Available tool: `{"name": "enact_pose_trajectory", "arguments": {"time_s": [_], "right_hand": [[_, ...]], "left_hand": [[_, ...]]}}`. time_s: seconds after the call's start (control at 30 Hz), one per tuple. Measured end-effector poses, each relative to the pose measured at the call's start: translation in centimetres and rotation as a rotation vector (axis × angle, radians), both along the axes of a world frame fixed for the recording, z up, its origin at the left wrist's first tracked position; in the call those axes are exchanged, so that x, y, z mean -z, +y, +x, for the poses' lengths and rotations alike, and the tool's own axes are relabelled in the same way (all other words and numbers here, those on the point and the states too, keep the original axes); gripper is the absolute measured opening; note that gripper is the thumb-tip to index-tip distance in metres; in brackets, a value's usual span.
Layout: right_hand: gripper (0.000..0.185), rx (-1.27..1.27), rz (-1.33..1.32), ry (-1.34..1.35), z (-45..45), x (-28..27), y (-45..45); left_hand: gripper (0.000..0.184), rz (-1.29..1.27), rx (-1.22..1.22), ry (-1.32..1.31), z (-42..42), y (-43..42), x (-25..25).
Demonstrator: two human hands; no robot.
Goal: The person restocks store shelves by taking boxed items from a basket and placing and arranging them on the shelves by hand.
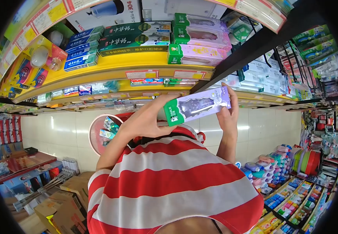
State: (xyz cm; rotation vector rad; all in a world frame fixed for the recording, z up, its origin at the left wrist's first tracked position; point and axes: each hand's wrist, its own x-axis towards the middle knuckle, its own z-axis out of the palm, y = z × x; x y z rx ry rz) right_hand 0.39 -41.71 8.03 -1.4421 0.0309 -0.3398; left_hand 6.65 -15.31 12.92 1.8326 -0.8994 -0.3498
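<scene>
Both hands hold a purple-and-green toothpaste box [196, 106] with a clear window, tilted slightly, in front of my chest. My left hand [147, 119] grips its green end, fingers behind and thumb below. At the purple end, my right hand [228, 111] has its thumb on the near face and fingers around the edge. Similar boxes, purple [200, 22] and pink [202, 54], are stacked on the yellow shelf [137, 59] ahead. Dark green boxes [135, 41] and blue boxes [81, 58] lie to their left.
A pink basket [92, 134] with a few packages in it stands on the tiled floor at my left. A dark shelf post [250, 50] rises to the right. Cardboard boxes [65, 206] lie behind left, and several bottles [264, 169] behind right.
</scene>
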Motion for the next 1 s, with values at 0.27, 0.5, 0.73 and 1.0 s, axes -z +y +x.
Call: {"name": "enact_pose_trajectory", "arguments": {"time_s": [0.27,0.5,0.73,1.0], "right_hand": [[0.071,-0.021,0.2,-0.139,0.4,-1.7,1.4],[0.054,-0.166,-0.008,-0.018,-0.1,-1.4,0.7],[0.04,-0.161,-0.26,0.092,-0.4,-1.3,1.1],[0.038,-0.106,-0.371,0.124,-1.4,0.3,-0.4]], "left_hand": [[0.064,-0.354,-0.131,-0.023,2.6,-0.8,0.0],[0.06,-0.579,-0.282,-0.014,9.9,-0.5,-3.9],[0.061,-0.367,-0.353,-0.076,15.4,-5.9,-5.1],[0.065,-0.116,-0.369,-0.297,19.2,-8.8,-3.1]]}}
